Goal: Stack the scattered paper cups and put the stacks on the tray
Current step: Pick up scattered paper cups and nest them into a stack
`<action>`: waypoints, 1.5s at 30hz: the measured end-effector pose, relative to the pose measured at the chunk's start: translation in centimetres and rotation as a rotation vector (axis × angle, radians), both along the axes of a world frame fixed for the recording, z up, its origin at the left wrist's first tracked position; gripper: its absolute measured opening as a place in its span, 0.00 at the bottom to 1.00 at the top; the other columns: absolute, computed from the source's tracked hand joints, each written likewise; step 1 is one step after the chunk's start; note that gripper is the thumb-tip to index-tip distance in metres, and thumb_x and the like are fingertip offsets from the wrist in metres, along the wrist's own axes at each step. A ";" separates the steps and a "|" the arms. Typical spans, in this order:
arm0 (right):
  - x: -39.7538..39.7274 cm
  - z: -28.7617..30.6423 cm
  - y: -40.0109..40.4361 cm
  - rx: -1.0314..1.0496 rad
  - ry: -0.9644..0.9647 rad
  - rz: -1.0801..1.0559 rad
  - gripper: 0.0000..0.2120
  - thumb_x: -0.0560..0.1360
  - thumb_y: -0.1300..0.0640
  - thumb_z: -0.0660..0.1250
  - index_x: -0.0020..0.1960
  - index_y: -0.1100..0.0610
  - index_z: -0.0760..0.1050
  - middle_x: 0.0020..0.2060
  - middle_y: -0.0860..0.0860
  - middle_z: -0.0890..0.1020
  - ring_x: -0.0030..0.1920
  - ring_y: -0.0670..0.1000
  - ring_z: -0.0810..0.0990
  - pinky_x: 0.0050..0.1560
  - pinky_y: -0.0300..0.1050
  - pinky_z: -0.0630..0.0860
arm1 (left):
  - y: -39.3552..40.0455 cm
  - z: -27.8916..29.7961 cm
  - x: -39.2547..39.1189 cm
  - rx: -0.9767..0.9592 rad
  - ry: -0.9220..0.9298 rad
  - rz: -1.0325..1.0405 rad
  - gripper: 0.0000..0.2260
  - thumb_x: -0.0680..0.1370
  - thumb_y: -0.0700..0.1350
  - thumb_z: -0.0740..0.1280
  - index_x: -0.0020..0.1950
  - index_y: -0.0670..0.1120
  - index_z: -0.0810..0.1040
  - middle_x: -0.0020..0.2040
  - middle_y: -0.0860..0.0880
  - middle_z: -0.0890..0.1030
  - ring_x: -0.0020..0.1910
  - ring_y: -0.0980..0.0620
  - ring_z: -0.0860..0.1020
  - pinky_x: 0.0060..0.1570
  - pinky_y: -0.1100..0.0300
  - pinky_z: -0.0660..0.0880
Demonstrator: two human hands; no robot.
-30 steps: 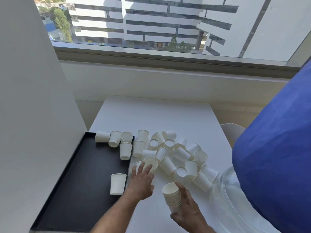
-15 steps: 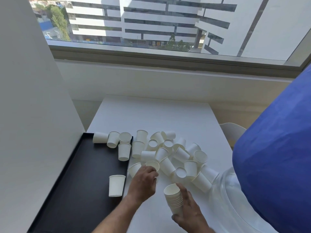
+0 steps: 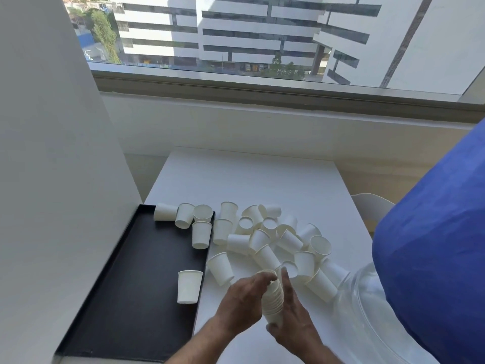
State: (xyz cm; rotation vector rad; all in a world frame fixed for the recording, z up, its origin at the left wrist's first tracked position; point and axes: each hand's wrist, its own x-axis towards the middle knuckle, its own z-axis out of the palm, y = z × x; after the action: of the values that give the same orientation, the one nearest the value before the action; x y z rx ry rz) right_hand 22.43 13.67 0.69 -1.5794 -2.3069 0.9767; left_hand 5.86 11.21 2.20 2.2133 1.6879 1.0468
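A: White paper, nested: the tall stack of white paper cups [image 3: 273, 298] stands nearly upright over the white table [image 3: 249, 179], near its front edge, its long axis vertical with a slight lean, mouths pointing up.

B: Who has it?

A: The right hand [image 3: 294, 321] grips its lower half, fingers curled round the side, one finger stretched up along the rims. The left hand [image 3: 241, 300] pinches the top cup at the rim with bent fingers pressed together.

B: And the loose ones?

A: The scattered pile of white paper cups [image 3: 275, 240] lies on the table just beyond the hands. Most are on their sides, axes pointing every way; a few show open mouths towards the camera.

B: The tray?

A: The black rectangular tray [image 3: 118, 298] sits at the left, its long side running away from the viewer. One single white paper cup [image 3: 188, 286] stands on it upside down, near the right rim. Four more cups [image 3: 189, 222] crowd its far corner.

B: Any print or logo?

A: None that I can read; the cups look plain.
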 end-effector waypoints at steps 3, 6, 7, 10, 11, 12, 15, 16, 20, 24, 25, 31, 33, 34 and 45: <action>-0.6 0.3 -0.1 0.031 -0.044 0.060 0.57 0.64 0.54 0.70 0.72 0.31 0.28 0.68 0.45 0.68 0.52 0.57 0.81 0.45 0.49 0.77 | 0.0 -0.3 -0.7 -0.137 -0.070 -0.068 0.15 0.80 0.39 0.62 0.63 0.53 0.68 0.49 0.49 0.83 0.42 0.49 0.79 0.39 0.53 0.77; -0.6 0.5 -0.2 0.026 -0.082 0.106 0.53 0.65 0.53 0.70 0.70 0.25 0.34 0.64 0.45 0.68 0.52 0.56 0.80 0.48 0.51 0.79 | 0.0 -0.5 -1.6 -0.226 -0.223 -0.055 0.14 0.80 0.45 0.62 0.65 0.54 0.69 0.48 0.53 0.81 0.46 0.56 0.78 0.49 0.58 0.77; -0.6 0.6 -0.2 0.012 -0.068 0.098 0.51 0.65 0.53 0.70 0.69 0.25 0.37 0.65 0.43 0.67 0.53 0.55 0.80 0.49 0.50 0.79 | 0.2 -0.7 -2.0 -0.191 -0.247 -0.002 0.14 0.79 0.46 0.65 0.65 0.52 0.72 0.50 0.54 0.81 0.49 0.57 0.78 0.52 0.58 0.77; -0.3 0.7 -0.3 -0.026 0.004 0.056 0.48 0.62 0.53 0.69 0.68 0.24 0.44 0.65 0.37 0.66 0.53 0.52 0.80 0.51 0.49 0.79 | 1.7 -1.6 -4.0 -0.107 -0.165 0.296 0.12 0.76 0.44 0.70 0.59 0.47 0.79 0.58 0.50 0.80 0.60 0.50 0.76 0.62 0.53 0.73; -0.2 0.6 -0.4 -0.033 0.016 0.052 0.48 0.62 0.53 0.69 0.68 0.24 0.44 0.65 0.35 0.66 0.53 0.51 0.79 0.51 0.48 0.78 | 2.3 -1.7 -4.9 -0.178 -0.114 0.383 0.11 0.76 0.45 0.70 0.58 0.47 0.80 0.64 0.49 0.77 0.66 0.47 0.72 0.67 0.52 0.69; -0.1 0.5 -0.4 -0.038 0.023 0.050 0.48 0.61 0.53 0.69 0.67 0.24 0.44 0.64 0.34 0.65 0.52 0.51 0.79 0.51 0.47 0.78 | 2.9 -2.0 -5.8 -0.294 -0.059 0.446 0.11 0.77 0.47 0.69 0.59 0.49 0.79 0.70 0.49 0.73 0.71 0.46 0.67 0.70 0.51 0.65; 0.5 0.3 -0.5 -0.049 0.033 0.044 0.49 0.61 0.53 0.70 0.66 0.23 0.44 0.64 0.33 0.65 0.54 0.50 0.79 0.52 0.46 0.78 | 3.8 -3.3 -8.3 -0.605 0.113 0.520 0.11 0.77 0.54 0.66 0.59 0.56 0.78 0.79 0.50 0.59 0.78 0.46 0.53 0.76 0.46 0.53; 0.6 0.3 -0.5 -0.052 0.034 0.043 0.49 0.61 0.53 0.70 0.66 0.23 0.44 0.65 0.34 0.65 0.54 0.50 0.79 0.52 0.45 0.78 | 4.0 -3.7 -8.9 -0.675 0.130 0.517 0.11 0.77 0.56 0.66 0.58 0.58 0.78 0.80 0.50 0.56 0.79 0.45 0.49 0.76 0.44 0.50; 1.0 0.2 -0.6 -0.066 0.027 0.038 0.49 0.61 0.53 0.70 0.67 0.23 0.43 0.65 0.34 0.65 0.55 0.49 0.79 0.54 0.43 0.77 | 4.5 -4.7 -9.7 -0.838 0.119 0.456 0.12 0.75 0.61 0.67 0.55 0.59 0.80 0.80 0.53 0.55 0.80 0.43 0.43 0.75 0.37 0.39; 1.1 0.2 -0.6 -0.078 0.026 0.038 0.49 0.61 0.53 0.69 0.66 0.22 0.43 0.64 0.33 0.65 0.55 0.50 0.79 0.55 0.45 0.77 | 4.5 -4.9 -8.9 -0.790 0.142 0.448 0.11 0.75 0.58 0.67 0.55 0.57 0.80 0.74 0.55 0.64 0.79 0.46 0.49 0.76 0.38 0.40; 1.1 0.2 -0.7 -0.082 0.027 0.039 0.49 0.61 0.53 0.69 0.66 0.22 0.43 0.64 0.33 0.65 0.55 0.50 0.79 0.55 0.45 0.77 | 4.4 -4.9 -8.7 -0.761 0.145 0.453 0.10 0.76 0.55 0.68 0.55 0.56 0.80 0.71 0.56 0.68 0.78 0.48 0.53 0.77 0.41 0.42; 1.2 -0.1 -0.7 -0.085 0.017 0.038 0.49 0.61 0.52 0.69 0.67 0.23 0.42 0.64 0.35 0.66 0.55 0.51 0.79 0.55 0.46 0.77 | 3.0 -3.2 -6.6 -0.521 -0.163 0.396 0.09 0.77 0.36 0.65 0.47 0.46 0.84 0.52 0.52 0.79 0.53 0.49 0.79 0.55 0.61 0.74; 1.1 -0.2 -0.7 -0.085 -0.006 0.041 0.50 0.61 0.51 0.69 0.67 0.23 0.40 0.64 0.36 0.66 0.54 0.51 0.79 0.54 0.45 0.77 | 2.5 -2.4 -5.6 -0.440 -0.209 0.356 0.09 0.76 0.34 0.65 0.46 0.46 0.83 0.49 0.52 0.80 0.49 0.48 0.80 0.50 0.55 0.76; 1.1 -0.3 -0.6 -0.089 -0.017 0.037 0.51 0.61 0.51 0.69 0.67 0.23 0.39 0.65 0.36 0.66 0.54 0.51 0.79 0.53 0.45 0.77 | 2.3 -2.0 -5.1 -0.384 -0.214 0.343 0.08 0.76 0.34 0.66 0.46 0.45 0.81 0.49 0.51 0.80 0.48 0.47 0.80 0.48 0.53 0.77; -0.2 -0.1 -0.2 -0.018 0.033 -0.004 0.61 0.62 0.55 0.72 0.71 0.30 0.27 0.71 0.44 0.66 0.56 0.55 0.79 0.48 0.48 0.79 | 0.6 0.7 -0.3 -0.128 -0.209 0.055 0.09 0.79 0.42 0.66 0.58 0.52 0.73 0.48 0.49 0.85 0.42 0.47 0.82 0.41 0.51 0.81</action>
State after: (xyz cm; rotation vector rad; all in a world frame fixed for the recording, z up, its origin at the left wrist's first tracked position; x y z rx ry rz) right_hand 22.24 13.45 0.62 -1.5619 -2.2789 1.0180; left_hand 5.52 11.79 2.88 1.9172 1.6817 1.1062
